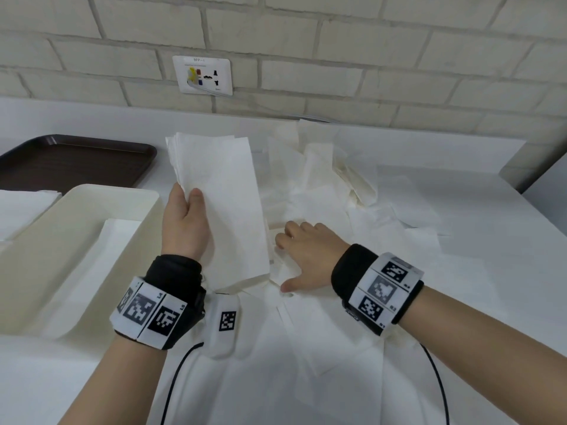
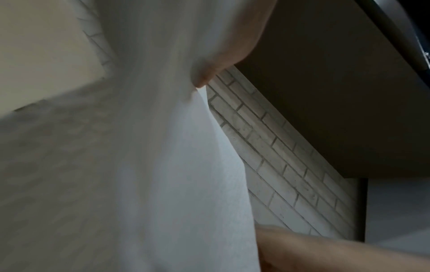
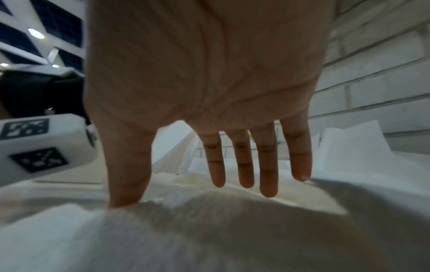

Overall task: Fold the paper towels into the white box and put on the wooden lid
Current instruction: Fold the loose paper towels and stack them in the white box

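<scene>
The left hand (image 1: 184, 223) holds a folded stack of paper towels (image 1: 221, 204) stood up off the table, thumb on the near face and the other fingers hidden behind the sheets; the left wrist view confirms a fingertip pressed into the paper from behind. The stack's long axis runs away from the person toward the brick wall (image 1: 337, 41), its lower end just above the loose paper towels (image 1: 322, 185) spread over the table (image 1: 491, 210). The right hand (image 1: 306, 256) lies flat on those loose sheets, fingers straight and slightly spread, thumb out to the near side, just to the right of the held stack. The white box (image 1: 92, 216) sits immediately left of the left hand, open, with towels already lying inside it. The left hand is therefore plainly the nearer one, and the stack would have to travel leftward and lie down flat to go in. No wooden lid is visible in any view. A dark tray (image 1: 76, 161) stands behind the box.
</scene>
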The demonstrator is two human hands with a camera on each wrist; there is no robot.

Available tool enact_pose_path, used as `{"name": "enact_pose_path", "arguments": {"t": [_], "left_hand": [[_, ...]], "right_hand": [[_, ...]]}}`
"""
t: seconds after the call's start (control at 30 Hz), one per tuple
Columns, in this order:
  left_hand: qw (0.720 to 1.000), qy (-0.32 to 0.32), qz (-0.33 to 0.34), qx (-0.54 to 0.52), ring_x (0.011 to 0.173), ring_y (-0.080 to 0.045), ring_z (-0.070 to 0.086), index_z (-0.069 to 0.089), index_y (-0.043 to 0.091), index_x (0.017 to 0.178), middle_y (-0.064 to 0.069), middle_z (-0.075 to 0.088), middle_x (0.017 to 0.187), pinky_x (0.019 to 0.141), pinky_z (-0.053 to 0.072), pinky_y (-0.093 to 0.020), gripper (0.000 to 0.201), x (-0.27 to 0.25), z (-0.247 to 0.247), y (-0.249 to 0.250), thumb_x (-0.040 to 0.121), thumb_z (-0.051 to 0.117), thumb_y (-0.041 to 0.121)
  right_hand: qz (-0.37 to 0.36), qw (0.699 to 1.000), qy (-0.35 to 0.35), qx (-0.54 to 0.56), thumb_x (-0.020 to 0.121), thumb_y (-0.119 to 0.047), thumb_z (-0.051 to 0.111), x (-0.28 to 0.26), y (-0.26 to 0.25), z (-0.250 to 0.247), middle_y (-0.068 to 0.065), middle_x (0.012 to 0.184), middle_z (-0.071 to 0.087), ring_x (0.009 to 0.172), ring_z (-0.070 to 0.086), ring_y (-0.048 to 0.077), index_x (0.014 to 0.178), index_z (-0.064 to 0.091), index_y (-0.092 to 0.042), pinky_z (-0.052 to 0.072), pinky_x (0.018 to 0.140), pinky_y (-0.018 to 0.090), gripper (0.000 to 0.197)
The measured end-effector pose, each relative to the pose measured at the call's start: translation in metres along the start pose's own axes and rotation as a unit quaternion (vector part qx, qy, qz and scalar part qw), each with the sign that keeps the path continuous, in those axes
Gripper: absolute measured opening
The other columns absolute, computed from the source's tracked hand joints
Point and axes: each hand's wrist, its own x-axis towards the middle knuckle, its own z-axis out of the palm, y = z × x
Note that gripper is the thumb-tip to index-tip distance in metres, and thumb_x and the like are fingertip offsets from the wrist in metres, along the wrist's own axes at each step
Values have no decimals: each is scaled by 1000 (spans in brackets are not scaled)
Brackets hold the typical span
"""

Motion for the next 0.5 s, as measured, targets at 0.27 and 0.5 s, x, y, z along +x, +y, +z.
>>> {"name": "enact_pose_path", "arguments": {"t": [0.27, 0.5], "left_hand": [[1000, 21, 6, 16, 100, -13, 49, 47, 9, 127, 1, 53, 111, 69, 33, -11, 32, 2, -5, -2, 99, 33, 18], [999, 53, 7, -9, 89, -12, 50, 49, 14, 114, 4, 53, 97, 84, 38, -27, 24, 8, -14, -4, 99, 31, 16]], "right_hand": [[-8, 998, 45, -54, 90, -34, 50, 6, -20, 2, 8, 124, 46, 111, 47, 29, 125, 41, -10, 31, 93, 39, 44], [39, 985, 167, 17, 97, -17, 37, 8, -2, -19, 5, 97, 61, 84, 55, 23, 92, 60, -9, 29, 70, 29, 25]]}}
